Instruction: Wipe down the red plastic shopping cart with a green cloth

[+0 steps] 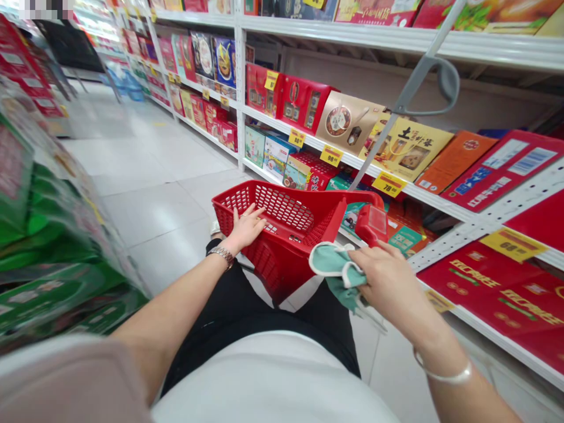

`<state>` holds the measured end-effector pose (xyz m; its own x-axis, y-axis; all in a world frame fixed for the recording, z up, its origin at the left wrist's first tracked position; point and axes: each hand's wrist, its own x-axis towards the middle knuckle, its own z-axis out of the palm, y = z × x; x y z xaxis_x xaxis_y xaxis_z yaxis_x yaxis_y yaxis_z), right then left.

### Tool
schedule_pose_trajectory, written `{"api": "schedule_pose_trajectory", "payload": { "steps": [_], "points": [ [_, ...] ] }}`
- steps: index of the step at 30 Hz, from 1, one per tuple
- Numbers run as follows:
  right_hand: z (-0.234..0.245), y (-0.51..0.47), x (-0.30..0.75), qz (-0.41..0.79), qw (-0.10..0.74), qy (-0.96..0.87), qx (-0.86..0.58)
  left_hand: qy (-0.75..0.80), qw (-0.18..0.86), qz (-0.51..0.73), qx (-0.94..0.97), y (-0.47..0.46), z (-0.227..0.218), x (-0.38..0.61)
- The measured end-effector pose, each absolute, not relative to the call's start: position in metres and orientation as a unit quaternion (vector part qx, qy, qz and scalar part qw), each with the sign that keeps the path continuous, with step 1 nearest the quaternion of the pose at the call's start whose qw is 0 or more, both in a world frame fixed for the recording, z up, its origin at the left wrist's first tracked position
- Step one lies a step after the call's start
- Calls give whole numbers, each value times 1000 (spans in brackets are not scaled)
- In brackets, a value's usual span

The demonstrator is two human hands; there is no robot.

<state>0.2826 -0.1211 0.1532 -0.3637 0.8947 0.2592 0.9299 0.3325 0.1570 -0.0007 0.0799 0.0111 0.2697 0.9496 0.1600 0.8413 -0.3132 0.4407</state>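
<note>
A red plastic shopping basket [284,241] with perforated sides stands in front of my legs; its visible interior holds nothing. My left hand [247,228], with a watch at the wrist, lies on the near left rim, fingers spread. My right hand [385,282] is closed around a green cloth [337,267] with white edging, which hangs below the fingers. Those fingers are beside the basket's red handle [372,223]; whether they grip it too is hidden. A grey pole [374,147] with a curved grip [445,88] rises at a slant behind the basket.
White shelves [352,35] packed with boxed goods and yellow price tags run along the right. Green packages [48,294] crowd the left side, blurred. Between them a tiled aisle [145,176] leads away, with blue water bottles [127,82] farther off.
</note>
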Motion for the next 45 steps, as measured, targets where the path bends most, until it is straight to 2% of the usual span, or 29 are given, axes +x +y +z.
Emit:
{"api": "schedule_pose_trajectory", "payload": {
  "steps": [3, 6, 8, 10, 13, 16, 20, 25, 29, 32, 36, 41, 43, 45],
  "points": [
    [163, -126, 318, -140, 67, -793, -589, 564, 146, 199, 788, 81, 11, 3],
    [155, -117, 333, -189, 132, -749, -621, 566, 155, 208, 783, 82, 16, 5],
    [147, -108, 329, -165, 191, -751, -610, 573, 159, 215, 775, 82, 20, 5],
    [142, -100, 313, -118, 214, -764, -597, 584, 160, 222, 764, 80, 23, 6],
    [142, -96, 276, -102, 151, -773, -608, 615, 158, 231, 737, 73, 27, 13],
    [143, -97, 232, -163, 80, -767, -615, 627, 164, 237, 724, 54, 32, 32],
    [136, -99, 189, -229, 75, -788, -567, 554, 194, 262, 766, 18, 49, 57],
    [125, -102, 190, -250, 169, -843, -446, 464, 198, 274, 819, -9, 67, 54],
    [115, -99, 227, -221, 265, -870, -353, 473, 202, 296, 805, -11, 68, 48],
    [105, -94, 260, -201, 318, -862, -341, 469, 213, 303, 801, -8, 67, 52],
    [107, -87, 302, -214, 323, -819, -424, 459, 248, 307, 796, -4, 69, 63],
    [144, -47, 342, -232, 347, -676, -608, 455, 266, 326, 785, -4, 71, 67],
    [154, -19, 347, -202, 363, -675, -610, 462, 259, 332, 781, -6, 70, 65],
    [154, 6, 345, -112, 344, -717, -596, 467, 252, 336, 778, -9, 69, 61]
  ]
}}
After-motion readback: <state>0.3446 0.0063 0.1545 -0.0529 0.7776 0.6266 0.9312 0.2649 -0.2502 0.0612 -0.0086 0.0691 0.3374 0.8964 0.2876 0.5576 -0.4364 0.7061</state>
